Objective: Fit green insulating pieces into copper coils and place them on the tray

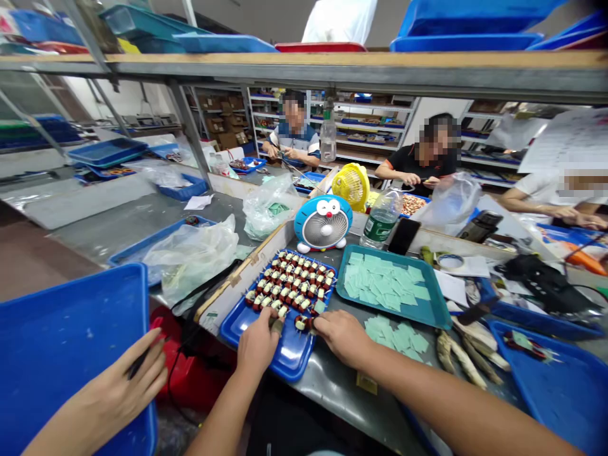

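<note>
A blue tray (289, 361) in front of me carries rows of small red-brown wound coils (294, 278) with cream tops and thin pins. My left hand (259, 339) is over the tray's near left part, fingers pinched together beside the front row; what lies between them is mostly hidden. My right hand (344, 335) is closed at the tray's right edge, thumb and finger gripping a coil (301, 323). One coil near it has a green paper piece (320, 306) on top. Right of the tray, a teal tray (441, 310) holds many green paper pieces (380, 278).
Loose green papers (399, 337) lie before the teal tray. At left, another person's hand (135, 373) holds a dark object by a large blue tray (71, 316). A cartoon fan (323, 223) and bottle (380, 218) stand behind. Gloves (463, 354) and a blue tray (560, 392) lie right.
</note>
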Motion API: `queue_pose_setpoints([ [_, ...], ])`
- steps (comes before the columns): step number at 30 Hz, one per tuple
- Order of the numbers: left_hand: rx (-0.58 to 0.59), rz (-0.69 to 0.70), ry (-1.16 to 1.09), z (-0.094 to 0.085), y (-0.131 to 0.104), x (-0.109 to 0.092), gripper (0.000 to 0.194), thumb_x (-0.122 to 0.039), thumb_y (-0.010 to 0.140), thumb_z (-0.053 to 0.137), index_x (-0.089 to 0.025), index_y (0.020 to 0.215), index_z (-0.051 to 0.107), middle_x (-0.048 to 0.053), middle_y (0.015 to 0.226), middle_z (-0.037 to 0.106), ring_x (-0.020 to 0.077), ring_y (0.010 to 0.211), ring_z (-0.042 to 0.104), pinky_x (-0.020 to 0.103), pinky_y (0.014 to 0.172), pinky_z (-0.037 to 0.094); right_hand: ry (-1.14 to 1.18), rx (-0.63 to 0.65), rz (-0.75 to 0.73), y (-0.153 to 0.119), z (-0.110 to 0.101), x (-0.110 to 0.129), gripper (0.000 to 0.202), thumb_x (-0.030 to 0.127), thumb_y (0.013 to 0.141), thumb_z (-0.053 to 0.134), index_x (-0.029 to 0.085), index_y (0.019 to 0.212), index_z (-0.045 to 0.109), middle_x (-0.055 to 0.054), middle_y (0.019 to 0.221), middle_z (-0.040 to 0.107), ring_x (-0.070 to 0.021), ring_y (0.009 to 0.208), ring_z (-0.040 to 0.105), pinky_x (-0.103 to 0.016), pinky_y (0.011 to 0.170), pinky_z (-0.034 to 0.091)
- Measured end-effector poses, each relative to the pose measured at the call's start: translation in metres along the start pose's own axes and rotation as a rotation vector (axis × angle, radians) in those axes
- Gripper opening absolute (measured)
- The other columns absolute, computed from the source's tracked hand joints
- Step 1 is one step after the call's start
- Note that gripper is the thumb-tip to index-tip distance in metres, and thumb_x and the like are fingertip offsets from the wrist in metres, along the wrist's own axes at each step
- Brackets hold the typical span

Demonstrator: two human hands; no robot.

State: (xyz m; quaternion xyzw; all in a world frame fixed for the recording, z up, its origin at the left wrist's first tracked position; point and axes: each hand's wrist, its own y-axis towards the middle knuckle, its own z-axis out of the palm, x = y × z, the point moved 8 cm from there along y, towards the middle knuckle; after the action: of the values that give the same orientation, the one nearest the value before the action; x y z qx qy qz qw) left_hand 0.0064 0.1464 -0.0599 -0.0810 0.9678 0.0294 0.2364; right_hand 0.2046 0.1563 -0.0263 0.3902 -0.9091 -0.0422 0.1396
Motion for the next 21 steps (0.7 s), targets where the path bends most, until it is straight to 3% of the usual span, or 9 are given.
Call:
queue_pose_setpoints([
  [3, 0.040, 0.107, -0.013, 0.003, -0.007, -0.012, 0.027, -0.037, 0.096, 0.053, -0.024, 0.118, 0.062, 0.006, 0.096, 0.075, 0.0271, 0.088, 0.072, 0.034, 0.076, 0.049, 0.060, 0.020, 0.027, 0.006, 0.007, -0.003, 0.016, 0.027, 0.102, 0.055, 0.018, 0.095, 0.065, -0.001, 0.088, 0.067, -0.0167, 0.081, 0.059, -0.030, 0.077, 0.040],
  [6, 0.089, 0.233, -0.022, 0.009, -0.015, -0.030, 0.045, -0.026, 0.093, 0.055, -0.029, 0.139, 0.056, 0.005, 0.119, 0.072, 0.0252, 0.105, 0.068, 0.033, 0.091, 0.049, 0.139, 0.024, 0.056, 0.007, 0.011, -0.002, 0.014, 0.025, 0.101, 0.056, 0.017, 0.098, 0.066, -0.001, 0.090, 0.067, -0.0165, 0.082, 0.060, -0.032, 0.080, 0.044],
  [9, 0.144, 0.312, -0.026, 0.015, -0.013, -0.045, 0.056, -0.016, 0.090, 0.056, -0.032, 0.144, 0.054, 0.005, 0.118, 0.071, 0.0242, 0.106, 0.068, 0.032, 0.092, 0.049, 0.233, 0.014, 0.122, 0.003, 0.007, -0.006, 0.014, 0.023, 0.100, 0.056, 0.016, 0.094, 0.066, -0.001, 0.088, 0.067, -0.0162, 0.082, 0.061, -0.032, 0.080, 0.046],
  [11, 0.156, 0.327, -0.036, 0.016, -0.008, -0.052, 0.052, -0.019, 0.092, 0.056, -0.030, 0.142, 0.055, 0.005, 0.120, 0.072, 0.0232, 0.106, 0.069, 0.030, 0.091, 0.050, 0.303, -0.008, 0.203, -0.001, -0.001, -0.014, 0.014, 0.022, 0.099, 0.056, 0.015, 0.091, 0.065, -0.002, 0.086, 0.066, -0.0158, 0.079, 0.060, -0.031, 0.078, 0.046],
  [16, 0.083, 0.236, -0.008, 0.010, 0.006, -0.050, 0.019, -0.029, 0.098, 0.052, -0.024, 0.110, 0.067, 0.005, 0.102, 0.075, 0.0232, 0.093, 0.070, 0.031, 0.079, 0.049, 0.525, -0.086, 0.455, -0.009, -0.011, -0.038, 0.012, 0.023, 0.098, 0.056, 0.015, 0.092, 0.062, -0.001, 0.083, 0.066, -0.0144, 0.075, 0.062, -0.028, 0.072, 0.047],
  [18, 0.037, 0.169, 0.018, 0.007, 0.008, -0.041, 0.017, -0.028, 0.099, 0.051, -0.021, 0.101, 0.067, 0.005, 0.094, 0.073, 0.0217, 0.087, 0.069, 0.033, 0.078, 0.049, 0.637, -0.084, 0.534, -0.008, 0.001, -0.042, 0.014, 0.025, 0.099, 0.056, 0.014, 0.092, 0.062, 0.000, 0.081, 0.067, -0.0137, 0.073, 0.064, -0.027, 0.069, 0.049],
  [21, -0.027, 0.070, 0.037, 0.002, 0.011, -0.021, 0.022, -0.035, 0.100, 0.055, -0.016, 0.102, 0.066, 0.005, 0.092, 0.070, 0.0190, 0.083, 0.067, 0.037, 0.080, 0.053, 0.785, -0.052, 0.618, -0.001, 0.026, -0.039, 0.017, 0.028, 0.102, 0.054, 0.013, 0.098, 0.062, 0.000, 0.079, 0.068, -0.0115, 0.066, 0.065, -0.025, 0.064, 0.052],
])
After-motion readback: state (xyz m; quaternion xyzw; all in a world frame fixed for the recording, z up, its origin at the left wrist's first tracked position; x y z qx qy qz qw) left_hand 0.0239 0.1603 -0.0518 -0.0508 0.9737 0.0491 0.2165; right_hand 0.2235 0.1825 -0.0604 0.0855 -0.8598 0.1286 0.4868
